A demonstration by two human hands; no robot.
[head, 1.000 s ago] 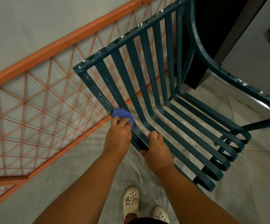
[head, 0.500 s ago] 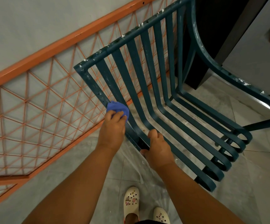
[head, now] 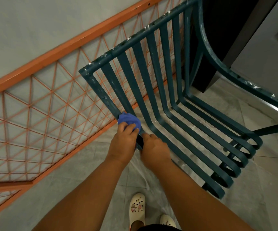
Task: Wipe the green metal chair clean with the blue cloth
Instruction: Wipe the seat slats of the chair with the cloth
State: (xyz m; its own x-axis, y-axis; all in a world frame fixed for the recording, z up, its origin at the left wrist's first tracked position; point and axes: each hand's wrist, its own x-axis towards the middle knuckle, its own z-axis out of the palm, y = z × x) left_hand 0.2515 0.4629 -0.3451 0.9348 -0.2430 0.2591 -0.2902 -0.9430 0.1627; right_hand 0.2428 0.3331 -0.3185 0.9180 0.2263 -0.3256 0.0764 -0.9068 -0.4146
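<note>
The left hand (head: 122, 143) grips the bunched blue cloth (head: 129, 121) against the green metal chair (head: 160, 90) frame; just beside it, the right hand (head: 155, 147) curls round the same rail.

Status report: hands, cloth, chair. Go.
Left hand presses cloth on chair frame's near side bar. Right hand grips frame beside it. White specks on top rail and armrest. Nothing in the way.
</note>
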